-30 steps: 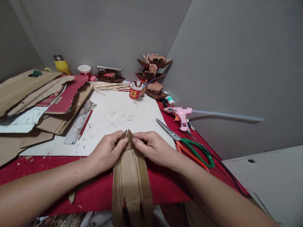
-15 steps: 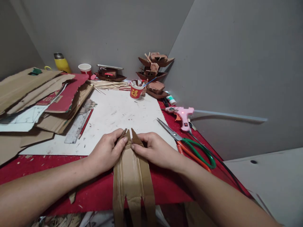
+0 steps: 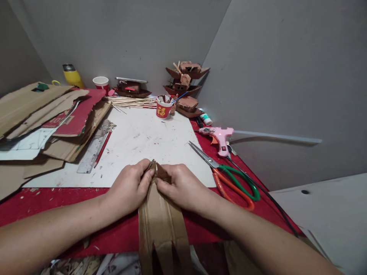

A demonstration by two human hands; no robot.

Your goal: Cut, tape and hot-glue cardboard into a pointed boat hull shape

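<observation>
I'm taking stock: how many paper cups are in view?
2. The farther cup stands between the yellow bottle and a model boat; the nearer, gold-lettered cup stands on the white sheet. The cardboard pile may hide more.

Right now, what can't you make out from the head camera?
Head view:
Cardboard strip, near end: cut off by the bottom edge.
Left hand and right hand, some fingertips: hidden behind thumbs and cardboard.
Paper drawing, upper part: covered by the cardboard pile.
Small bottle, label: too small to read.

Craft workspace, w/ glue gun (image 3: pixel 220 138), scissors (image 3: pixel 212 162), cardboard stack (image 3: pixel 34 107) & model boats (image 3: pixel 187 70) on tbl.
</observation>
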